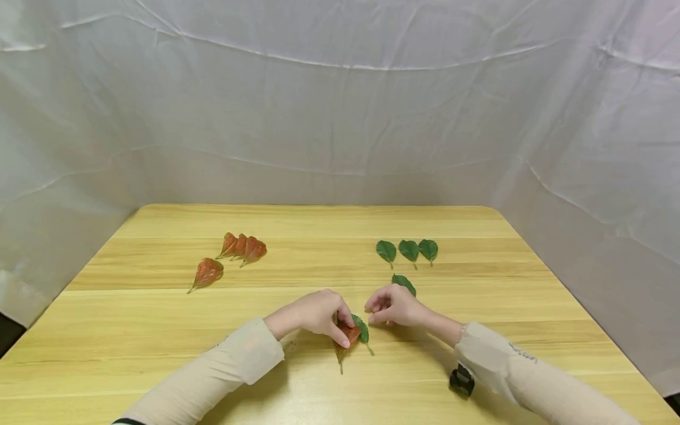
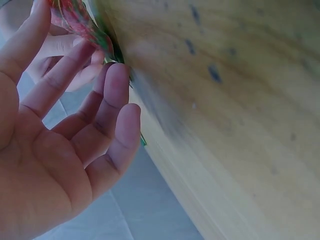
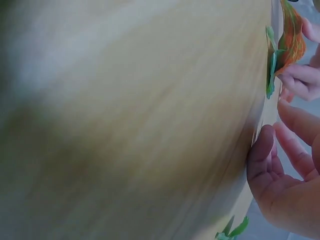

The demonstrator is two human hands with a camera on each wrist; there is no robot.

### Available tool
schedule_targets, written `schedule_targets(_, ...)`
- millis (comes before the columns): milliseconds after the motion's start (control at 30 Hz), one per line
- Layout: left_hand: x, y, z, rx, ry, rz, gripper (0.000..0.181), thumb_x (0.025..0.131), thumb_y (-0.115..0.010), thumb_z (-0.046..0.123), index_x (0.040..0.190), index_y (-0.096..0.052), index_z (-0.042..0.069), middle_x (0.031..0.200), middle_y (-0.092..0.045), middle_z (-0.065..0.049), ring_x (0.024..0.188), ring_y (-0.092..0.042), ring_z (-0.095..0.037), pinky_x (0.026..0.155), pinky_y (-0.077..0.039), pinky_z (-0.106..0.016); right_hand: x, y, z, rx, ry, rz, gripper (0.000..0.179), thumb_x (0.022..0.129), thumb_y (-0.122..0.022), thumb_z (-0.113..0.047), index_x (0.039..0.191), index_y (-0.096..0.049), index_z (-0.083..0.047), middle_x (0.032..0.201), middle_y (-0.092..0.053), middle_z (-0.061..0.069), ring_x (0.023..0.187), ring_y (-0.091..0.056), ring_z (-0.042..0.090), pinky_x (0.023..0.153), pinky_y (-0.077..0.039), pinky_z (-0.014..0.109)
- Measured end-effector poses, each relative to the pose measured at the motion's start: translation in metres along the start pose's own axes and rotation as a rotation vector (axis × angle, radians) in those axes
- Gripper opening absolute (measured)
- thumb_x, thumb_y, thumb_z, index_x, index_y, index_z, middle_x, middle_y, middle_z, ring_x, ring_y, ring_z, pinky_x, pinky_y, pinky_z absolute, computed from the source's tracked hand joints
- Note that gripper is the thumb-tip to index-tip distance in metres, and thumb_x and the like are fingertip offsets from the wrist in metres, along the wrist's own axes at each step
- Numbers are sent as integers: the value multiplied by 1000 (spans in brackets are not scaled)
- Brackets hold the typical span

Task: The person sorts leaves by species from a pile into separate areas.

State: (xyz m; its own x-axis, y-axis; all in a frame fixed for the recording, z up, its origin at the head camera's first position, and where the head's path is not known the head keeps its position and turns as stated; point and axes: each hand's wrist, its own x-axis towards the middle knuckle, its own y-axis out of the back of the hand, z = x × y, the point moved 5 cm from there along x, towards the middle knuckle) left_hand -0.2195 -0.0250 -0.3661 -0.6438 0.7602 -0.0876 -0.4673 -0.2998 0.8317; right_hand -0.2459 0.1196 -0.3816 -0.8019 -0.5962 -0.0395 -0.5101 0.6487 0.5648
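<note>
Near the middle front of the table, my left hand (image 1: pixel 317 313) pinches a red leaf (image 1: pixel 349 337) between thumb and fingers, its stem pointing toward me. A green leaf (image 1: pixel 363 328) shows from behind the red one's right side, overlapped by it in the head view. The left wrist view has the red leaf (image 2: pixel 80 22) at the thumb and index fingertips, the other fingers loosely bent. Just to the right, my right hand (image 1: pixel 397 306) holds nothing, its fingers loosely curled close over the wood. Beyond its knuckles lies another green leaf (image 1: pixel 405 284), partly hidden by the hand.
Three red leaves (image 1: pixel 255 250) overlap at the back left of the table (image 1: pixel 297 260), with a single red leaf (image 1: pixel 208 272) in front of them. Three green leaves (image 1: pixel 409 249) form a row at the back right. A small black object (image 1: pixel 461 381) is beside my right cuff. Pale curtains (image 1: pixel 329 130) surround the table.
</note>
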Motion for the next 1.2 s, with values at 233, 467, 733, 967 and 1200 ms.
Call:
schedule_targets(233,-1,0,-1,50,-10,33,31,65,-79,29,85,-68,7,78,-61,5,71,-52,-7,63,-41,-18,1,-6,-3,-4,19,-44,19,72,-72,-3,87,-65,6,68,-55,-1,48,-46,5,42,-41,20)
schedule_targets(467,-1,1,-1,57,21,33,37,65,-79,30,91,-66,7,80,-58,3,73,-51,-9,64,-41,-20,4,-11,-5,-62,86,-56,17,69,-74,-3,83,-66,4,66,-55,-2,53,-43,3,46,-36,17)
schedule_targets(733,-1,0,-2,47,84,5,45,65,-80,29,97,-66,2,84,-60,0,76,-54,-10,66,-43,-20,4,-13,-6,-114,59,-59,14,67,-73,0,80,-67,1,66,-52,-3,58,-43,6,52,-39,19)
schedule_targets(967,-1,-2,-3,52,132,-37,53,64,-81,29,105,-63,1,86,-60,-1,79,-55,-11,68,-44,-21,4,-12,-7,-111,48,-75,18,68,-69,7,86,-68,5,68,-54,0,58,-44,5,50,-39,18)
schedule_targets(1200,-4,-1,-3,26,152,-62,59,64,-81,28,112,-58,3,82,-59,0,73,-54,-10,64,-45,-22,3,-10,-7,-90,40,-85,23,71,-65,11,93,-67,6,74,-57,6,59,-46,7,49,-40,18)
